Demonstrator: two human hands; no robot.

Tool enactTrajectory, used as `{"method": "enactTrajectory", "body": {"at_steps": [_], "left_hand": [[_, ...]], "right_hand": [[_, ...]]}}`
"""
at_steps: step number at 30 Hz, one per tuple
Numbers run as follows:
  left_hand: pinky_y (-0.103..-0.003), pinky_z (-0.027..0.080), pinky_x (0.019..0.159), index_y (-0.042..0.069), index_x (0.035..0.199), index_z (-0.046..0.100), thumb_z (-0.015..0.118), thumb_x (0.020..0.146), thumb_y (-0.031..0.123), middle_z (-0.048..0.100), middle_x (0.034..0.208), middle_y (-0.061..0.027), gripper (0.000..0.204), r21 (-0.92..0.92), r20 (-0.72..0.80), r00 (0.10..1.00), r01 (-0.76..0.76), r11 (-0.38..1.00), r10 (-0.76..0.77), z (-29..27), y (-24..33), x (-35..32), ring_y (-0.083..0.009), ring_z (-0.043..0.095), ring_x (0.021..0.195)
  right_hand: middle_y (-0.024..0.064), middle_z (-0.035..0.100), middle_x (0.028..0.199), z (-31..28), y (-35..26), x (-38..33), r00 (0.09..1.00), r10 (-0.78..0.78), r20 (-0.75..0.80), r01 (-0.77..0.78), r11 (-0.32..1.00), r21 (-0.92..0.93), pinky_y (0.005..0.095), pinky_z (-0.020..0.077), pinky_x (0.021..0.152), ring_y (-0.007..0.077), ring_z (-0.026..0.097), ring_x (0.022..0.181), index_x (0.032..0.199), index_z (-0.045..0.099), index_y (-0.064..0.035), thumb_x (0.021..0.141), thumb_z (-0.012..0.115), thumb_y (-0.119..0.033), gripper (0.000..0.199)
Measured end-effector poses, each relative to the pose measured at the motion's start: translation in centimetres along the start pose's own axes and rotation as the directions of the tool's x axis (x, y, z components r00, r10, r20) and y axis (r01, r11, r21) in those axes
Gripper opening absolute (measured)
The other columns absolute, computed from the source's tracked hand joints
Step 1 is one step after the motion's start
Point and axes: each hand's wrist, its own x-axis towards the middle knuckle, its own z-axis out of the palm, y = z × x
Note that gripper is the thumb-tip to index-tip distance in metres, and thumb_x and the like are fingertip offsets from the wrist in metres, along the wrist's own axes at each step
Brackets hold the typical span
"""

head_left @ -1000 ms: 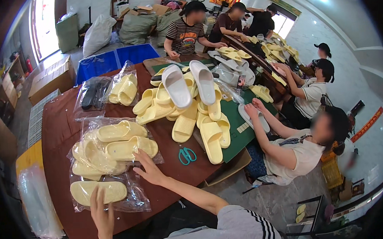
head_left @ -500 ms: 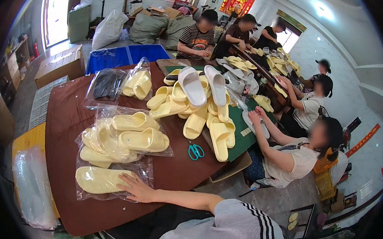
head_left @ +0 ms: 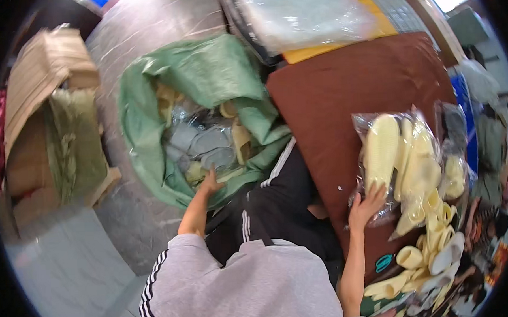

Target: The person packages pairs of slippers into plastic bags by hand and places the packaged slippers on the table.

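My left hand (head_left: 210, 184) reaches down into the near side of a green woven sack (head_left: 143, 146), fingers apart, by the grey slippers (head_left: 217, 157) in clear wrap inside it. Nothing shows in its grip. My right hand (head_left: 368, 205) lies open and flat on the end of a pale yellow slipper (head_left: 380, 147), which rests on clear plastic at the table's edge. Beside that slipper, more yellow slippers (head_left: 421, 162) lie in a clear bag. Further right is a pile of loose yellow slippers (head_left: 432, 224) with a white slipper (head_left: 448, 253).
The brown-covered table (head_left: 330, 93) stands on my right, with teal scissors (head_left: 384, 263) on it. A stack of clear plastic bags (head_left: 307, 14) lies beyond its corner. An open cardboard box (head_left: 48, 65) stands left of the sack. Several co-workers are at the far right.
My view has swung left and down, bringing the green sack and my left hand into sight. The right hand stays on the yellow slipper.
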Motion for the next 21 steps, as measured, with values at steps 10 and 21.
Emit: {"method": "enactTrajectory", "body": {"at_steps": [10, 21], "left_hand": [[-0.051, 0.043, 0.104, 0.019, 0.154, 0.025, 0.071, 0.080, 0.043, 0.050, 0.139, -0.0299, 0.091, 0.247, 0.351, 0.935, -0.040, 0.968, -0.051, -3.8, -3.6, -1.0, -0.0429, 0.050, 0.128], [-0.069, 0.014, 0.114, 0.018, 0.104, 0.073, 0.065, 0.076, 0.017, 0.032, 0.154, -0.0164, 0.029, 0.762, -0.334, 0.740, -0.153, 0.629, 0.585, -12.2, 5.8, 1.5, -0.0425, 0.017, 0.147]], "right_hand": [[0.0229, 0.020, 0.160, 0.5, -1.4, 0.8, 0.994, -0.091, -0.062, 0.093, 0.996, 0.019, 0.0559, 0.0197, 0.116, 0.0422, 0.021, 0.146, 0.155, 0.026, -0.0073, 0.103, 0.044, -0.040, 0.064], [0.0230, 0.018, 0.159, 0.4, -1.8, 1.3, 0.996, -0.073, -0.047, 0.076, 0.995, 0.057, 0.0597, 0.0178, 0.116, 0.0433, 0.020, 0.146, 0.155, 0.024, -0.0089, 0.104, 0.045, -0.035, 0.061]]}}
